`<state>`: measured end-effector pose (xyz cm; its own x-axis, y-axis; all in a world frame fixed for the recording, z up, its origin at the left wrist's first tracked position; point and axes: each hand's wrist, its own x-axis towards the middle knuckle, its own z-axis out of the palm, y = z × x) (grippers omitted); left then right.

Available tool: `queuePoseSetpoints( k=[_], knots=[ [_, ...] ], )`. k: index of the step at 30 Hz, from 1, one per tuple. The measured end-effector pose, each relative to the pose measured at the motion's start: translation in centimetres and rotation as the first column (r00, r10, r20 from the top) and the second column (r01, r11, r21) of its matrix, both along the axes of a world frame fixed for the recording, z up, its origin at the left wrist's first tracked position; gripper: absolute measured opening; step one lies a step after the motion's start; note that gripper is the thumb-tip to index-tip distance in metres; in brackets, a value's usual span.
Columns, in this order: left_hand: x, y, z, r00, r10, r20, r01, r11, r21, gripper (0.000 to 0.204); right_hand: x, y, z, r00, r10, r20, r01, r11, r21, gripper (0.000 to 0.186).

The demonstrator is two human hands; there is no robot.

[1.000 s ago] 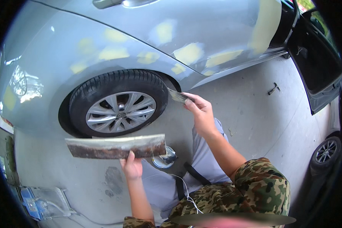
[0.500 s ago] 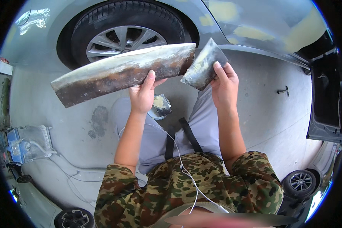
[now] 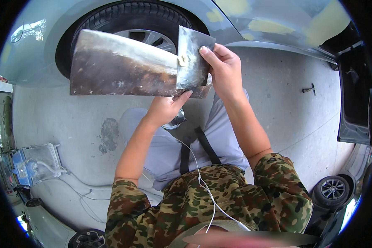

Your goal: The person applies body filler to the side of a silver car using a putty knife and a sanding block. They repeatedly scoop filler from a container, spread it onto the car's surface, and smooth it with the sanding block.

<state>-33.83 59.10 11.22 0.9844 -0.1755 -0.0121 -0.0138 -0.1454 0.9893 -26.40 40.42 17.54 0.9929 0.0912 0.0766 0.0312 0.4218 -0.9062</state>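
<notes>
My left hand [image 3: 166, 110] grips a long flat filler spreader [image 3: 118, 68] by its lower edge, thumb in front. The spreader is dark brown, with a whitish smear along its upper part. My right hand [image 3: 225, 69] pinches a smaller, dark, roughly square filler spreader [image 3: 196, 43] between thumb and fingers. Pale filler coats its left side, with a small cream lump on it. The small spreader overlaps the right end of the long one; whether they touch I cannot tell. Behind my left hand, a container [image 3: 176, 120] is mostly hidden between my knees.
Ahead is a silver-blue car's wheel [image 3: 153, 39], partly covered by the long spreader. Yellowish filler patches [image 3: 270, 27] mark the car's door. A dark tool [image 3: 308, 89] lies on the floor at right. A blue-and-clear machine [image 3: 35, 165] with hoses stands at left.
My right hand has moved left and up, bringing the small spreader over the long one's right end. The long spreader has tilted, its left end rising.
</notes>
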Motion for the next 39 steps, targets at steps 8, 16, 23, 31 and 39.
queuePoseSetpoints(
  k=[8,16,23,31,39],
  knots=[
    [5.7,1.6,-8.0,0.982,-0.039,0.187,-0.011,0.965,0.260,0.028,1.9,-0.2,0.8,1.000,-0.004,0.024,-0.002,0.975,0.224,0.009],
    [16.3,4.0,-20.7,0.957,-0.028,-0.288,0.056,0.995,0.088,0.047,-1.0,-8.6,-8.8,0.943,-0.186,-0.277,0.235,0.959,0.157,0.009],
    [20.5,5.1,-31.1,0.888,-0.051,-0.458,0.148,0.973,0.177,0.051,-2.9,-14.0,-13.9,0.884,-0.303,-0.355,0.359,0.928,0.102,0.005],
    [21.3,3.6,-31.0,0.857,-0.014,-0.515,0.244,0.891,0.383,0.059,-2.9,-15.6,-17.2,0.857,-0.321,-0.403,0.382,0.921,0.080,0.016],
    [9.9,10.0,-26.0,0.882,0.341,-0.326,-0.110,0.821,0.560,0.034,-1.5,-14.4,-17.7,0.839,-0.260,-0.478,0.355,0.927,0.119,0.005]
  ],
)
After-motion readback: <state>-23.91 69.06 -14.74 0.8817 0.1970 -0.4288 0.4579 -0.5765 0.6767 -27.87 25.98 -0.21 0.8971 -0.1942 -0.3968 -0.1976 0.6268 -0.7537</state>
